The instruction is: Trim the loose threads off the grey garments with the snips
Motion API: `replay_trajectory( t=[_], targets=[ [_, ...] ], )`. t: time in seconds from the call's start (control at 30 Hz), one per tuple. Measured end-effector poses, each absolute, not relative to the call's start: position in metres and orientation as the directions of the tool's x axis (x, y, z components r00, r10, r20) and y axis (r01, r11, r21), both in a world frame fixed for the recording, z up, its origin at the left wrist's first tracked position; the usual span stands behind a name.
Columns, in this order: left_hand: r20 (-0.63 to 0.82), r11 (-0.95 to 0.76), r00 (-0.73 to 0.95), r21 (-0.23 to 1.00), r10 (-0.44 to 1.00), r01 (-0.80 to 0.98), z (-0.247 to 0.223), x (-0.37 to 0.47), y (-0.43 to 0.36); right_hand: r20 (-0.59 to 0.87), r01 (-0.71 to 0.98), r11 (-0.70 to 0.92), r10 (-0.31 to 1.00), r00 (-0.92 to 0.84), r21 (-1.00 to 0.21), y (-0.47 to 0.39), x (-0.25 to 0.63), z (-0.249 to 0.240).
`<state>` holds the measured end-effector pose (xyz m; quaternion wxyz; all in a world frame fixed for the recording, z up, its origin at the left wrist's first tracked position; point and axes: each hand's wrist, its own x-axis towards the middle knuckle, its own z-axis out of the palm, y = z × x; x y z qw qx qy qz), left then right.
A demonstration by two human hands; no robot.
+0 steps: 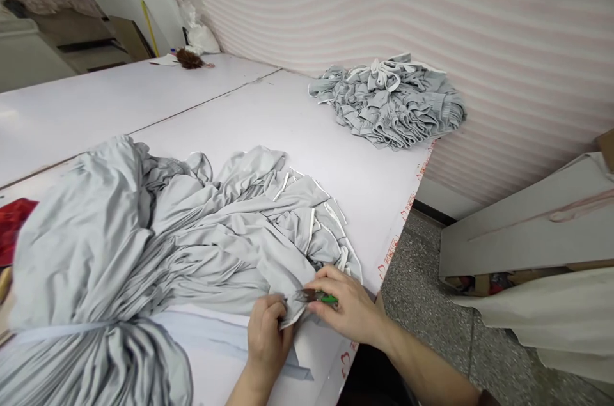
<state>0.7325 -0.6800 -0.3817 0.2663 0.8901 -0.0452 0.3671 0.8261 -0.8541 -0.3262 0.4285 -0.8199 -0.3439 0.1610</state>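
Note:
Near the front edge of the white table, my left hand (269, 332) pinches a corner of grey fabric (225, 233). My right hand (346, 304) is closed around a small cutting tool (314, 296) with dark metal blades and a green part. Its blades point left, at the fabric beside my left fingertips; whether they touch it is too small to tell. The grey fabric spreads leftward in a large gathered heap, with white-edged borders fanned out towards the right. A light strip ties the bundle at the lower left.
A folded grey pile (398, 102) lies at the table's (355, 169) back right, by the striped curtain (384, 3). Red cloth (14, 227) is at the left edge. Further back are a brown tuft (189, 59) and a white plastic bag (201, 35).

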Motion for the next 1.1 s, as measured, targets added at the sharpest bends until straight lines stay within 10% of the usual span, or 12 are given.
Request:
replay_trajectory(
  t=[1.1],
  targets=[
    [0.714, -0.877, 0.69, 0.402, 0.119, -0.264, -0.374, 0.727, -0.685, 0.087, 0.53, -0.466, 0.688, 0.72, -0.709, -0.864, 0.817, -0.324]
  ],
)
